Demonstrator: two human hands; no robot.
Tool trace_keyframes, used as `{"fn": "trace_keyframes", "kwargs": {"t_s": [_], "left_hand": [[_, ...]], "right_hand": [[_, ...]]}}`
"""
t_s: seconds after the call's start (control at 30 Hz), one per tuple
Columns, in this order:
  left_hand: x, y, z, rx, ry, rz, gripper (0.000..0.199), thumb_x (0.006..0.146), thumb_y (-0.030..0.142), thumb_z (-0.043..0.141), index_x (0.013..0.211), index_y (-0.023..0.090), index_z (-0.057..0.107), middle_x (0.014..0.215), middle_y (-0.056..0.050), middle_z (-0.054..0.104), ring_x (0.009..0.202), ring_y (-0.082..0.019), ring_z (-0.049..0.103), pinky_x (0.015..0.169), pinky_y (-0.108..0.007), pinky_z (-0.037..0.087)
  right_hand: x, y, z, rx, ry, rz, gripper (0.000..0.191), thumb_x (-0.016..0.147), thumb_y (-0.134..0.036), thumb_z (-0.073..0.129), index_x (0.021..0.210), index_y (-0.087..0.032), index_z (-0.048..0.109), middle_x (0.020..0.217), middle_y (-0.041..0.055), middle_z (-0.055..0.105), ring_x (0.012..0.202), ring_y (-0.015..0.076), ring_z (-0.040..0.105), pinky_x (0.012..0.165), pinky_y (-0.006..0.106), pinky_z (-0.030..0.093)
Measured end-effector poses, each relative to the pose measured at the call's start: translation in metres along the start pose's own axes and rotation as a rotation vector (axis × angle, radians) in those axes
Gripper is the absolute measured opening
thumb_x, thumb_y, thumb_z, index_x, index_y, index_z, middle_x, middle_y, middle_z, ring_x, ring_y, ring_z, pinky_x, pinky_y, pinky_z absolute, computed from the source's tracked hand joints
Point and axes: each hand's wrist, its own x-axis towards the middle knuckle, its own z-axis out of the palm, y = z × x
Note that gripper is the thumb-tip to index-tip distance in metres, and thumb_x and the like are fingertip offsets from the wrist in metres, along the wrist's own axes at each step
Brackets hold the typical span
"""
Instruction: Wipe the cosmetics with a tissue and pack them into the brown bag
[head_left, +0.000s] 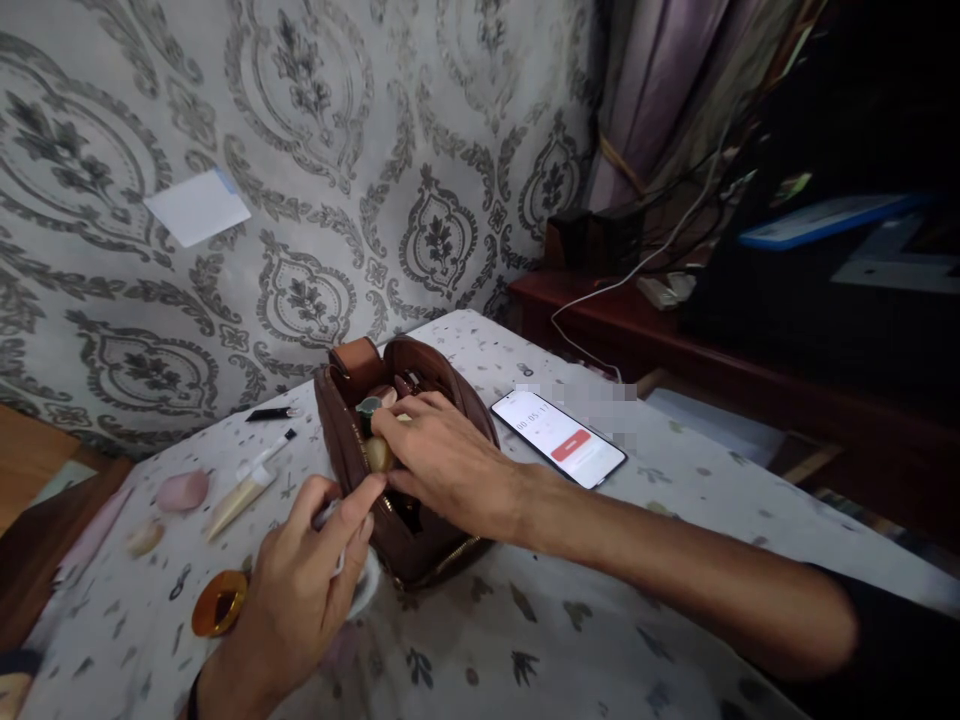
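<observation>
A brown toiletry bag (442, 570) with a gold zip stands unzipped on the table. My right hand (450, 460) reaches into it, fingers curled around a yellowish rounded item (379, 455) whose kind I cannot make out. Beside that item sits a small container with a dark green rim (368, 405); other contents are partly covered by the hand. At the bag's near left edge is my left hand (315, 560), its fingers closed around something whitish, mostly hidden. Below these fingers a round white thing (367, 585) shows in part.
Left on the patterned tablecloth (420, 665) lie an amber ring-shaped item (220, 603), a cream tube (238, 502), a pink item (182, 490) and a black item (271, 413). A phone with a running timer (562, 440) lies right of the bag. A white cable (637, 265) hangs behind.
</observation>
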Motion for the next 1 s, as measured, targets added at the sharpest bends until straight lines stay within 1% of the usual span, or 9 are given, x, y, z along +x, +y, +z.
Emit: {"fn": "trace_keyframes", "kwargs": {"t_s": [0.1, 0.2, 0.3, 0.57, 0.73, 0.8, 0.87, 0.93, 1.0], "left_hand": [[0.002, 0.002, -0.001, 0.005, 0.014, -0.004, 0.036, 0.101, 0.023, 0.039, 0.135, 0.023, 0.051, 0.089, -0.002, 0.048, 0.064, -0.011, 0.054, 0.053, -0.022, 0.041], [0.003, 0.003, -0.001, 0.012, 0.009, -0.008, 0.036, 0.101, 0.024, 0.038, 0.135, 0.024, 0.050, 0.089, -0.002, 0.048, 0.067, -0.012, 0.056, 0.055, -0.023, 0.043], [0.002, 0.003, -0.002, 0.013, 0.000, -0.017, 0.036, 0.101, 0.024, 0.037, 0.135, 0.024, 0.050, 0.090, -0.002, 0.048, 0.065, -0.012, 0.055, 0.055, -0.023, 0.044], [0.001, 0.004, -0.003, 0.008, -0.015, -0.031, 0.038, 0.101, 0.026, 0.037, 0.137, 0.024, 0.050, 0.091, -0.003, 0.051, 0.067, -0.012, 0.058, 0.059, -0.023, 0.049], [-0.002, 0.004, -0.004, -0.022, -0.034, -0.032, 0.040, 0.101, 0.023, 0.038, 0.140, 0.024, 0.047, 0.092, -0.003, 0.052, 0.069, -0.013, 0.059, 0.061, -0.023, 0.049], [-0.005, 0.004, -0.005, -0.052, -0.035, -0.037, 0.042, 0.101, 0.021, 0.038, 0.142, 0.023, 0.044, 0.089, -0.003, 0.054, 0.070, -0.013, 0.060, 0.063, -0.023, 0.050], [-0.011, 0.004, -0.006, -0.074, -0.017, -0.050, 0.044, 0.100, 0.020, 0.039, 0.144, 0.023, 0.041, 0.091, -0.004, 0.058, 0.075, -0.014, 0.062, 0.067, -0.022, 0.051], [-0.020, 0.003, -0.008, -0.070, 0.019, -0.083, 0.044, 0.100, 0.020, 0.040, 0.143, 0.022, 0.039, 0.098, -0.006, 0.063, 0.084, -0.015, 0.065, 0.072, -0.023, 0.052], [-0.031, 0.000, -0.008, -0.038, 0.054, -0.127, 0.039, 0.100, 0.023, 0.040, 0.139, 0.021, 0.042, 0.104, -0.008, 0.066, 0.094, -0.018, 0.067, 0.078, -0.025, 0.053]], "right_hand": [[0.004, 0.001, -0.002, 0.007, -0.050, -0.029, 0.020, 0.087, -0.015, 0.064, 0.106, -0.009, 0.061, 0.097, 0.0152, 0.069, 0.108, 0.0287, 0.060, 0.094, 0.041, 0.040], [0.007, 0.002, -0.003, -0.001, -0.052, -0.076, 0.011, 0.084, -0.009, 0.061, 0.093, -0.013, 0.065, 0.091, 0.0112, 0.069, 0.102, 0.0262, 0.060, 0.089, 0.038, 0.041], [0.009, 0.003, -0.001, -0.027, -0.041, -0.109, 0.005, 0.082, -0.012, 0.064, 0.085, -0.015, 0.067, 0.087, 0.0095, 0.067, 0.098, 0.0264, 0.057, 0.084, 0.038, 0.042], [0.010, 0.008, 0.008, -0.039, -0.005, -0.120, 0.006, 0.080, -0.015, 0.069, 0.085, -0.013, 0.067, 0.097, 0.0115, 0.064, 0.097, 0.0258, 0.053, 0.087, 0.040, 0.043], [0.005, 0.012, -0.002, 0.067, -0.012, -0.139, 0.010, 0.079, -0.015, 0.073, 0.087, -0.013, 0.068, 0.095, 0.0092, 0.065, 0.097, 0.0248, 0.055, 0.088, 0.039, 0.043], [-0.002, 0.011, -0.012, 0.121, 0.037, -0.111, 0.009, 0.082, -0.011, 0.069, 0.090, -0.014, 0.068, 0.095, 0.0087, 0.066, 0.097, 0.0234, 0.057, 0.089, 0.038, 0.044], [-0.013, 0.009, -0.022, 0.185, 0.136, -0.076, 0.011, 0.087, -0.009, 0.063, 0.093, -0.016, 0.069, 0.094, 0.0075, 0.067, 0.096, 0.0218, 0.059, 0.087, 0.036, 0.045], [-0.027, 0.007, -0.030, 0.257, 0.275, -0.063, 0.013, 0.091, -0.012, 0.057, 0.093, -0.018, 0.068, 0.091, 0.0055, 0.068, 0.092, 0.0202, 0.061, 0.080, 0.033, 0.047], [-0.043, 0.006, -0.031, 0.318, 0.382, -0.045, 0.015, 0.094, -0.016, 0.055, 0.090, -0.019, 0.069, 0.083, 0.0036, 0.069, 0.081, 0.0175, 0.062, 0.073, 0.030, 0.048]]}}
